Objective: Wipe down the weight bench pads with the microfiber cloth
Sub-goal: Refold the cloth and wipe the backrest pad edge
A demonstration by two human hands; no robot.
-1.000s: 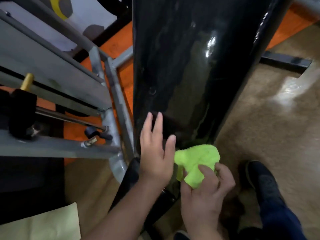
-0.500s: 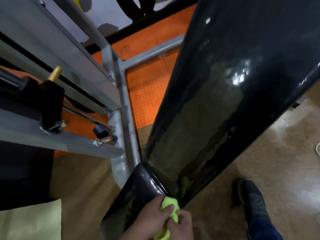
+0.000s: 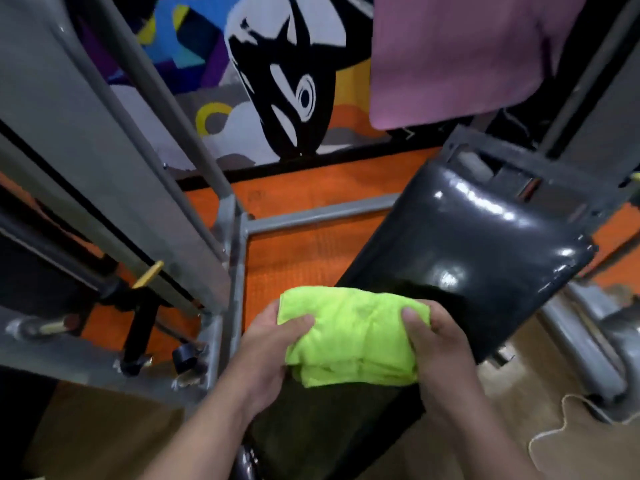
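Nearest the camera: left hand point(image 3: 266, 355) and right hand point(image 3: 440, 351), forearms entering from the bottom edge
Left hand: thumb on top of the cloth's left edge, fingers curled under it, gripping
Right hand: thumb pressed onto the cloth's right edge, fingers wrapped beneath, gripping
Microfiber cloth point(image 3: 349, 337): lime green, folded into a thick wad, held between both hands, over the near part of the pad; whether it touches the pad cannot be told
Bench pad point(image 3: 467, 258): glossy black vinyl, tilted, running away up and to the right; far end bright with highlights, lower edge looks nicked near the right corner
Step in hand (judgement): refolding or squaring the cloth to get a fresh face before the next pass
Doing it well (judgement): keep the folds flat so a broad face meets the vinyl; lay it down, press evenly, stroke along the pad's length toward the far end; overlap strokes; go lightly past the nicked edge so fibres do not snag
Beside, left: grey steel frame point(image 3: 228, 258), with a brass-tipped pin point(image 3: 149, 270)
Floor: orange mat point(image 3: 291, 251) under the frame
Far: painted wall mural point(image 3: 287, 74), pink mat point(image 3: 457, 57) hanging
Containers: none seen
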